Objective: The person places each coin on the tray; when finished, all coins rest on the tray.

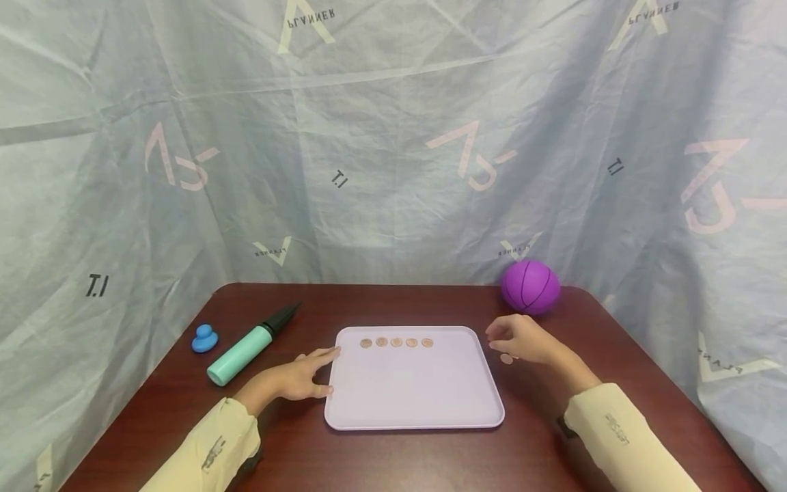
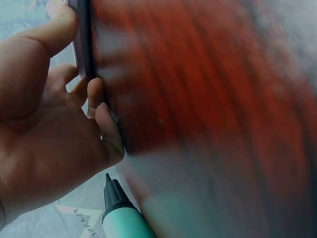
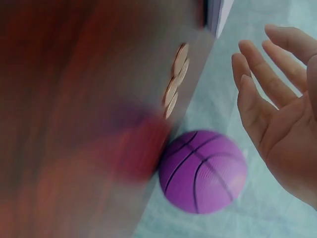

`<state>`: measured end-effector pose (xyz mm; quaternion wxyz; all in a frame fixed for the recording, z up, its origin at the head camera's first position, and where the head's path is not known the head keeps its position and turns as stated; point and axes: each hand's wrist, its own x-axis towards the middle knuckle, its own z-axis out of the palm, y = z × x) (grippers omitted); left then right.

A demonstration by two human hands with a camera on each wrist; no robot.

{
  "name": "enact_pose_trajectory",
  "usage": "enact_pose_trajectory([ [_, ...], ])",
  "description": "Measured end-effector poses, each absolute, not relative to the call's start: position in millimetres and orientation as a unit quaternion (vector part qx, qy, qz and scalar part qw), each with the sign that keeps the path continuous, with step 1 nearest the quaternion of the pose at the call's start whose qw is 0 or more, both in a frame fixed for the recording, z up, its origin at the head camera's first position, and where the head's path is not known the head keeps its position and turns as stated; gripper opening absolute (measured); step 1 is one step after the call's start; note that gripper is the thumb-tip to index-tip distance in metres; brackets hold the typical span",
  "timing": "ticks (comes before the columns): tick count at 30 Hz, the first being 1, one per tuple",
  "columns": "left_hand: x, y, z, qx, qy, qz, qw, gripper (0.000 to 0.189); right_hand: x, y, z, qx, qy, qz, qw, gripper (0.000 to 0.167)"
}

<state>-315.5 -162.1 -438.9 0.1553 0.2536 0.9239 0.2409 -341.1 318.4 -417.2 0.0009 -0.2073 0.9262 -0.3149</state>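
Note:
A row of several coins (image 1: pixel 396 342) lies along the far side of the pale lilac tray (image 1: pixel 402 396). My left hand (image 1: pixel 298 377) touches the tray's left edge with thumb and fingertips spread apart. In the left wrist view, that hand's thumb (image 2: pixel 62 29) rests at the tray rim. My right hand (image 1: pixel 522 338) hovers just right of the tray, its fingers loosely bent and holding nothing that shows. Below it, more coins (image 3: pixel 173 84) lie overlapping on the table; in the head view only a coin (image 1: pixel 506 358) or so shows beneath the hand.
A purple ball (image 1: pixel 531 287) sits at the table's far right corner. On the left lie a mint-green hand pump (image 1: pixel 240 355) with a black nozzle and a small blue knobbed object (image 1: pixel 204 338). A printed grey cloth (image 1: pixel 393 137) hangs behind the dark red-brown table (image 1: pixel 393 461).

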Motion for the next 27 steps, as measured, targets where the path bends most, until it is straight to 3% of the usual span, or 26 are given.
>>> enact_pose_trajectory([
  [14, -316, -161, -441, 0.252, 0.924, 0.242, 0.153, 0.082, -329, 344, -432, -0.238, 0.918, -0.316, 0.024, 0.013],
  [27, -316, -162, -440, 0.255, 0.925, 0.239, 0.152, 0.081, -336, 342, -440, -0.234, 0.943, -0.238, -0.003, 0.012],
])
